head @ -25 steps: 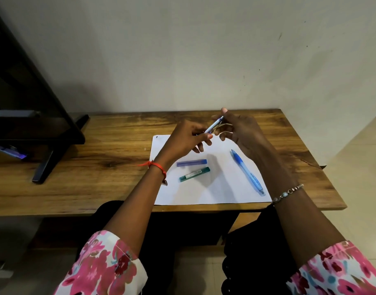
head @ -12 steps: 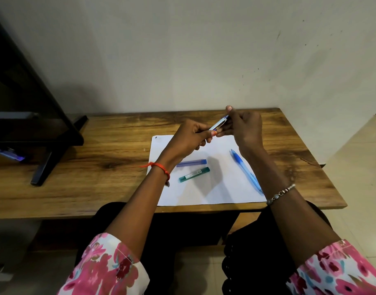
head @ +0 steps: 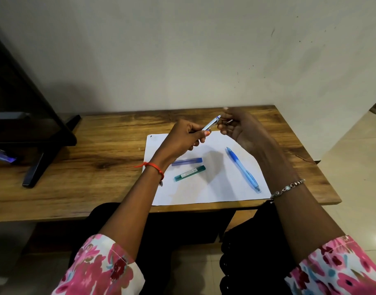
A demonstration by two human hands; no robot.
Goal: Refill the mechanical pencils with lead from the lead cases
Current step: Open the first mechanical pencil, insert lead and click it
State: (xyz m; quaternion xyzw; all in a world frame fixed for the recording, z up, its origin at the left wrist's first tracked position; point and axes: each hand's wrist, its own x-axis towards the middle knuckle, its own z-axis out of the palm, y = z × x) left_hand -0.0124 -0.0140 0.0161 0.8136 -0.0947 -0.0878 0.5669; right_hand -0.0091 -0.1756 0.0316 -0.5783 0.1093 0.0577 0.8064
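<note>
My left hand (head: pixel 182 137) grips a silver-and-blue mechanical pencil (head: pixel 211 123) by its lower barrel and tilts it up to the right above the white paper (head: pixel 214 188). My right hand (head: pixel 244 130) hovers just beyond the pencil's top end, blurred, with its fingers pinched on a small thin piece (head: pixel 228 122) that looks like the pencil's cap. A narrow gap separates that piece from the pencil. On the paper lie a purple lead case (head: pixel 187 161), a green lead case (head: pixel 189 173) and a second, light blue mechanical pencil (head: pixel 242 169).
The paper rests on a wooden table (head: pixel 97 145) against a pale wall. A black monitor on a stand (head: pixel 44 150) occupies the table's left end. The table's right edge drops off to a tiled floor.
My right hand, which gripped the pencil's top end, has come off it and shifted slightly right with a small piece. My left hand still holds the pencil in about the same place.
</note>
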